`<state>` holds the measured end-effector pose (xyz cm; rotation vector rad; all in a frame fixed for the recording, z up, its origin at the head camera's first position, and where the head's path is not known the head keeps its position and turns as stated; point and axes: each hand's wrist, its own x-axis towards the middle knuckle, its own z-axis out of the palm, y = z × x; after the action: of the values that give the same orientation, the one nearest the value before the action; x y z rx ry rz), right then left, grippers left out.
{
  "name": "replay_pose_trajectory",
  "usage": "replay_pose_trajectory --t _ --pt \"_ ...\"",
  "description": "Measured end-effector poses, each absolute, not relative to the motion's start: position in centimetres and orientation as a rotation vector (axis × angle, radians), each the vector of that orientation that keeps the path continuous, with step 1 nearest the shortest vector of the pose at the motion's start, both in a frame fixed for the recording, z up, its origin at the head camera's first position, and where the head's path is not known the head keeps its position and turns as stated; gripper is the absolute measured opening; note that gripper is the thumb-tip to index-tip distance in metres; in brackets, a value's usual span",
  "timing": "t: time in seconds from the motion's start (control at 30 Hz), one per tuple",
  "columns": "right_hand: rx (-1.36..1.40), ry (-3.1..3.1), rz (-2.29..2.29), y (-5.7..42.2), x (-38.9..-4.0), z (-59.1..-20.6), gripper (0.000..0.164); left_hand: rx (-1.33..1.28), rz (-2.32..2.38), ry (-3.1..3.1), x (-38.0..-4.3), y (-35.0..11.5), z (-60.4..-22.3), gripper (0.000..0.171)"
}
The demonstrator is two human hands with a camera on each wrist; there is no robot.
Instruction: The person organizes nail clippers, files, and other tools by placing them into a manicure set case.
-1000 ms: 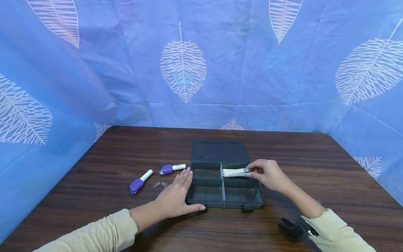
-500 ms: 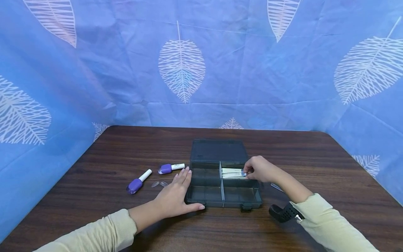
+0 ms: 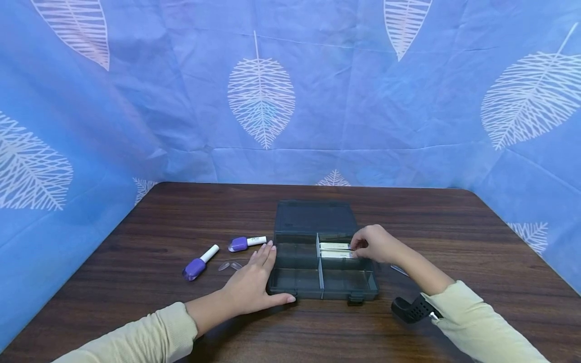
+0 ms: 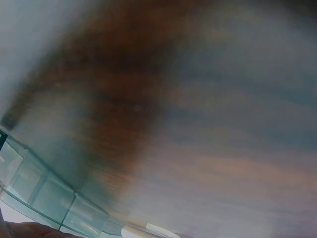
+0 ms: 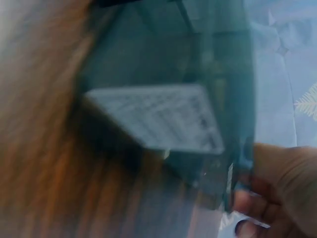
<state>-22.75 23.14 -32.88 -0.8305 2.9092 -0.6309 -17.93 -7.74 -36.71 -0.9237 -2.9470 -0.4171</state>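
Head view: the dark translucent box (image 3: 308, 295) stands open on the wooden table (image 3: 354, 338), lid laid back at the rear. Two slim white pieces (image 3: 335, 246) lie parallel in its rear-right compartment. The right hand (image 3: 376, 244) reaches in over the right wall, thumb and fingers curled narrow at the pieces' right ends; I cannot tell whether they pinch one. The left hand (image 3: 249, 287) rests along the left wall, fingers straight, thumb spread wide. Beyond it lie two purple bottles (image 3: 195, 268) and thin clear chips (image 3: 236, 265). The pieces look light, stiff and smooth; the sound hold is across the long edges at an end. The box appears rigid but light, liable to slide; brace it low on a side wall. Left wrist view: mostly blur; a box corner and a sliver of hand show. Right wrist view: bent fingertips sit close to the box rim; a blurred label (image 5: 158, 119) shows below.
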Motion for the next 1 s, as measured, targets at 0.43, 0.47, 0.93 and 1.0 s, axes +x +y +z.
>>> replay_pose_trajectory --t 0.43,0.47,0.93,1.0 --pt "-0.677 3.445 -1.019 26.0 -19.1 -33.9 0.014 -0.919 -0.424 -2.945 -17.8 -7.7 -36.5 0.102" --pt "-0.661 3.476 -1.017 26.2 -18.8 -34.0 0.015 -0.919 -0.425 -2.944 -17.8 -7.7 -36.5 0.102" --pt "-0.367 3.577 -0.940 31.1 -14.3 -37.4 0.022 -0.910 -0.431 -2.975 -17.6 -7.6 -36.6 0.103" --pt "-0.301 3.573 -0.914 31.6 -13.7 -38.0 0.022 -0.908 -0.432 -2.974 -17.6 -7.6 -36.5 0.103"
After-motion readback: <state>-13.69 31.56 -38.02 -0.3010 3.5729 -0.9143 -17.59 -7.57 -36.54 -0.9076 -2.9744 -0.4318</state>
